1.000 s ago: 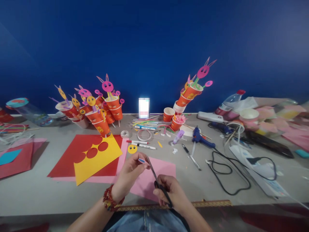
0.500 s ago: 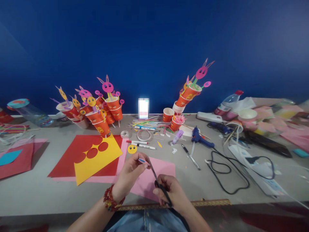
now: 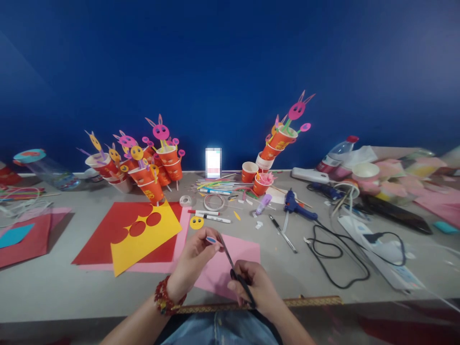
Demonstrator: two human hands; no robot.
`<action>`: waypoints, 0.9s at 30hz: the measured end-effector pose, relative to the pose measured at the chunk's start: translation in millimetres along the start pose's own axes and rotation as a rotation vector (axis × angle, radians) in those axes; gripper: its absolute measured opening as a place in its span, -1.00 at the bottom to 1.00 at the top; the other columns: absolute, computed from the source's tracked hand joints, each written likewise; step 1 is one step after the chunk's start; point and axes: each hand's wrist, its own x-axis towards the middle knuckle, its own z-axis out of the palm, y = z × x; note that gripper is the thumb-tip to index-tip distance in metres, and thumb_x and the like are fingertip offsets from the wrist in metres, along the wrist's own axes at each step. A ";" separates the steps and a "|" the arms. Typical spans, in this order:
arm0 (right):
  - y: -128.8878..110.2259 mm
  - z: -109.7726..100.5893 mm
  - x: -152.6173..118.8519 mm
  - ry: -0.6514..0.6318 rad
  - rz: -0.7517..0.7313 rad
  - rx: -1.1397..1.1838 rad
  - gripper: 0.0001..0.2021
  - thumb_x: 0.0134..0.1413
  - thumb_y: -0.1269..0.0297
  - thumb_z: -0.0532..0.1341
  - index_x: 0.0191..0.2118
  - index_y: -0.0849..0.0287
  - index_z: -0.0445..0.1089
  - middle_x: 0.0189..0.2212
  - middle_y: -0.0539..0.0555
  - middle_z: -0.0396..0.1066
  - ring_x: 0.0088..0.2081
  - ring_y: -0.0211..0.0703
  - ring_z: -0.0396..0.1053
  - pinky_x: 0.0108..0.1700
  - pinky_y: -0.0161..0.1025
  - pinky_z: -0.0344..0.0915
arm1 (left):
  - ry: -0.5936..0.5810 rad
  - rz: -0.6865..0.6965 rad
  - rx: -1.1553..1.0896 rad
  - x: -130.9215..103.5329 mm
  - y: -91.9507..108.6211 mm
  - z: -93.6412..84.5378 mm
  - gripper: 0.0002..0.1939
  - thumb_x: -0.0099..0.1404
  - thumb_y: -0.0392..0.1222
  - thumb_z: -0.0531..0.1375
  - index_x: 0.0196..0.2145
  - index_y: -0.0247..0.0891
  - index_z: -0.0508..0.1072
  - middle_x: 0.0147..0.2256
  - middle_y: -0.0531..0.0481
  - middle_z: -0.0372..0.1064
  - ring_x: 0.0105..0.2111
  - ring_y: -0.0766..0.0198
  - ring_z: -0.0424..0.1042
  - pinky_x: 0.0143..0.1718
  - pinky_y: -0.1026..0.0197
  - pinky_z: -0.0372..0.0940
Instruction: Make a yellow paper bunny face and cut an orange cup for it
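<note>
Between the thumb and fingers of my left hand (image 3: 196, 253) is a small paper piece (image 3: 211, 239) with a blue patch and a pale edge. My right hand (image 3: 255, 285) grips black-handled scissors (image 3: 227, 256), their blades pointing up and left to the paper piece. Whether the blades touch its edge I cannot tell. Below both hands lies a pink paper sheet (image 3: 242, 251). A yellow paper circle with two eyes (image 3: 197, 223) rests just beyond my left hand. Nearby are a black-and-white marker (image 3: 215, 218) and a roll of tape (image 3: 213, 202).
Red paper (image 3: 97, 239) and yellow paper with round cutouts (image 3: 145, 238) lie at left. Decorated orange paper cups (image 3: 151, 189) stand behind them. On the right are a pen (image 3: 283, 233), a blue glue gun (image 3: 298, 206), looped black cable (image 3: 339, 286) and a power strip (image 3: 381, 258).
Both hands keep nearly the same pose, with the scissors still at the paper piece. The whole view has shifted very slightly.
</note>
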 end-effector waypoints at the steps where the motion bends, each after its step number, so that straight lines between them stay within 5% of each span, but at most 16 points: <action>1: 0.6 0.2 -0.3 0.001 0.000 -0.005 -0.54 -0.22 0.02 0.42 -0.55 0.10 0.09 -0.75 -0.22 0.13 -0.73 -0.36 0.22 -0.67 -0.44 0.02 | -0.002 -0.001 0.002 -0.1 0.1 0.1 -0.88 0.31 -0.23 0.25 -0.34 -0.23 0.35 -0.28 -0.02 0.34 -0.27 0.23 0.35 -0.17 0.18 0.24; 9: -2.0 -4.7 -0.5 0.041 0.004 -0.063 -0.50 -0.18 -0.09 0.37 -0.53 0.06 0.05 -0.75 -0.21 0.11 -0.73 -0.34 0.15 -0.66 -0.40 0.00 | 0.002 -0.019 -0.009 0.6 -0.3 0.6 -0.86 0.30 -0.19 0.25 -0.35 -0.22 0.34 -0.26 -0.02 0.35 -0.28 0.24 0.35 -0.17 0.18 0.25; 14: -20.2 -45.1 -3.3 0.347 -0.199 -0.618 -0.56 -0.05 -0.03 0.31 -0.57 0.08 0.07 -0.67 -0.11 0.15 -0.58 -0.25 0.16 -0.52 -0.33 0.04 | 0.059 -0.044 0.087 -0.5 -5.3 -9.4 -0.84 0.30 -0.14 0.25 -0.35 -0.23 0.35 -0.28 -0.02 0.37 -0.30 0.25 0.34 -0.20 0.20 0.24; 17: -23.2 -72.3 -10.3 0.516 -0.116 -1.067 -0.71 0.02 0.04 0.25 -0.49 0.07 0.18 -0.62 -0.04 0.32 -0.53 -0.12 0.33 -0.49 -0.29 0.04 | 0.104 -0.049 0.217 -4.3 -9.7 -25.8 -0.84 0.31 -0.11 0.24 -0.33 -0.23 0.39 -0.30 -0.01 0.37 -0.30 0.24 0.34 -0.22 0.21 0.24; 22: -12.9 -94.4 -16.4 0.574 -0.030 -1.356 -0.83 0.09 0.13 0.22 -0.27 0.05 0.27 -0.42 0.02 0.54 -0.42 -0.02 0.52 -0.49 -0.28 0.09 | 0.094 -0.149 0.451 -13.5 -18.9 -54.2 -0.78 0.28 -0.05 0.24 -0.37 -0.25 0.39 -0.48 0.10 0.28 -0.47 0.33 0.23 -0.44 0.31 0.11; 27: -10.3 -97.2 -7.4 0.529 -0.013 -1.439 -0.86 0.11 0.21 0.24 -0.30 0.08 0.26 -0.25 0.07 0.53 -0.36 -0.05 0.53 -0.51 -0.29 0.05 | 0.060 -0.312 0.414 -23.4 -27.5 -59.2 -0.69 0.21 0.05 0.25 -0.41 -0.22 0.29 -0.60 0.18 0.19 -0.63 0.41 0.14 -0.59 0.35 -0.01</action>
